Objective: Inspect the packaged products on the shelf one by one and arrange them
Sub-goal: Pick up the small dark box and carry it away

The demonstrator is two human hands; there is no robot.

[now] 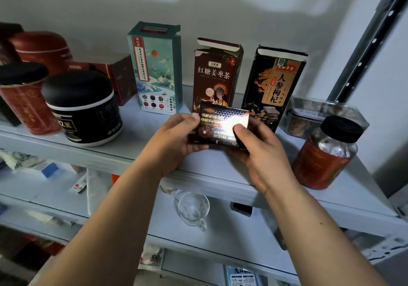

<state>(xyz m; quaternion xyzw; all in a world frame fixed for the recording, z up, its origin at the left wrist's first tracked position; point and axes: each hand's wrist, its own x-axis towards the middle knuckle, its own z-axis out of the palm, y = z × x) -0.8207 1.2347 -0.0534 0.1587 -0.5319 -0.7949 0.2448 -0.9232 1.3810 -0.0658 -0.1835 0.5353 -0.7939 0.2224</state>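
Your small dark packet box [220, 126] sits at the centre of the frame, lifted just above the front half of the top shelf [136, 140], with its printed face towards you and a bright glare across the middle. Your left hand [174, 140] grips its left end, thumb on the front. Your right hand [258, 151] grips the right end the same way, thumb on the face and fingers curled behind.

Just behind the box stand three tall cartons in a row. The teal carton [155, 69] is left of centre, the brown date-tea carton [215, 73] is straight behind, and the black dragon carton [272, 87] is to its right. The brown and black ones have their top flaps standing up, but you cannot see inside.

At the right, a clear plastic tub [309, 115] holds brownish pieces. In front of it, near the shelf's front edge, is a black-capped jar [326, 153] with an orange label; its contents are unclear. At the left sit a black-lidded jar [84, 109], a red canister [24, 100] with a black lid, a round red tin [42, 49] and a dark red box [117, 75], all shut.

Bare shelf lies between the black-lidded jar and your left hand, and under the box up to the front lip. A perforated metal post [371, 42] bounds the upper right. On the shelf below, a glass cup [193, 208] lies between your forearms.
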